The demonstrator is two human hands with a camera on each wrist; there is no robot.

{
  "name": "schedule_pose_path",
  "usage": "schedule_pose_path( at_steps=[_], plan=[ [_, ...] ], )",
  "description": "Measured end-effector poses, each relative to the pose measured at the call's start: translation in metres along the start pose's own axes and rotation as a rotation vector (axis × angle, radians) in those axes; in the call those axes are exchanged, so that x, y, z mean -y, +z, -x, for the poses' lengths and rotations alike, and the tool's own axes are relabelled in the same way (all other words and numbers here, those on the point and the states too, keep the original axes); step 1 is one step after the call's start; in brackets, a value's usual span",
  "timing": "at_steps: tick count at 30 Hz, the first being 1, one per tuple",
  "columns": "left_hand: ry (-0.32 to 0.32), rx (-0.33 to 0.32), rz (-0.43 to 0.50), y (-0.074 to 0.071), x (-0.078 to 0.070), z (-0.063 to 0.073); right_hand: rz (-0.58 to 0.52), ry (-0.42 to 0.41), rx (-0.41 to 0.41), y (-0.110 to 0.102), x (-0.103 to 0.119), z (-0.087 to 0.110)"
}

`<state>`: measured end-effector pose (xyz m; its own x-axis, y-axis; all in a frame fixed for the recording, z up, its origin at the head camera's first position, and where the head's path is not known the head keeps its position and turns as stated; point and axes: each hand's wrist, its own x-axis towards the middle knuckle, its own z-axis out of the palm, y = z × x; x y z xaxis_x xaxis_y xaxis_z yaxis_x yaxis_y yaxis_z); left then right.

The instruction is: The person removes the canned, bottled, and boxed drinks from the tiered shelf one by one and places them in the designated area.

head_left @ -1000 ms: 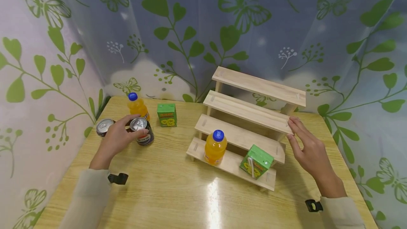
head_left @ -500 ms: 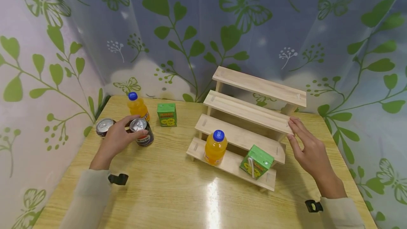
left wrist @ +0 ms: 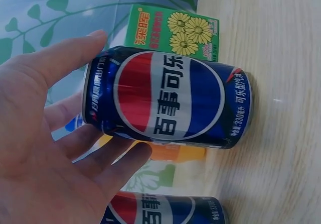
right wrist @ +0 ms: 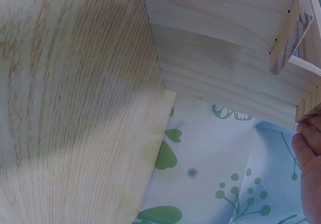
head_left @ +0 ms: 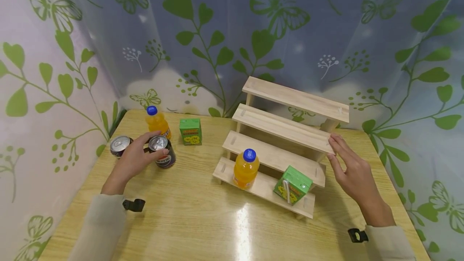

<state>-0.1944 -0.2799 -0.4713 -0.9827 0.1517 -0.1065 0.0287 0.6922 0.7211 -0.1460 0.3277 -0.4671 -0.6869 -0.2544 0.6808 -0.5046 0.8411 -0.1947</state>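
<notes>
My left hand (head_left: 135, 154) holds a dark blue cola can (head_left: 164, 160) near its top, at the left side of the table. In the left wrist view, the thumb lies along one side of the cola can (left wrist: 165, 98) and the fingers spread on the other. A second cola can (head_left: 121, 145) stands left of that hand. At the right, my right hand (head_left: 351, 168) touches the end of a board on the four-step wooden rack (head_left: 282, 126), fingers fairly straight. An orange drink bottle (head_left: 246, 170) and a green drink carton (head_left: 293, 186) stand on the lowest step.
Behind the left hand stand another orange drink bottle (head_left: 157, 122) with a blue cap and a green carton (head_left: 190, 131). The wooden table (head_left: 188, 212) ends at a patterned curtain (head_left: 224, 31) behind and at both sides.
The held can has turned slightly, so a different part of its label faces the head camera. Both hands stay in about the same place.
</notes>
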Motion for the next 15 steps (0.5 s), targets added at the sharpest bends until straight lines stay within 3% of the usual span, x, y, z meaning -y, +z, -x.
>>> schedule_pose_path(
  at_steps=[6,15],
  plan=[
    [0.043,-0.011,0.034,-0.001,-0.004,0.001,0.0,0.003,-0.005,0.0,0.0,0.001],
    [0.144,-0.053,-0.007,-0.004,-0.017,0.002,-0.007,-0.011,-0.015,0.0,0.0,0.001]
  ],
)
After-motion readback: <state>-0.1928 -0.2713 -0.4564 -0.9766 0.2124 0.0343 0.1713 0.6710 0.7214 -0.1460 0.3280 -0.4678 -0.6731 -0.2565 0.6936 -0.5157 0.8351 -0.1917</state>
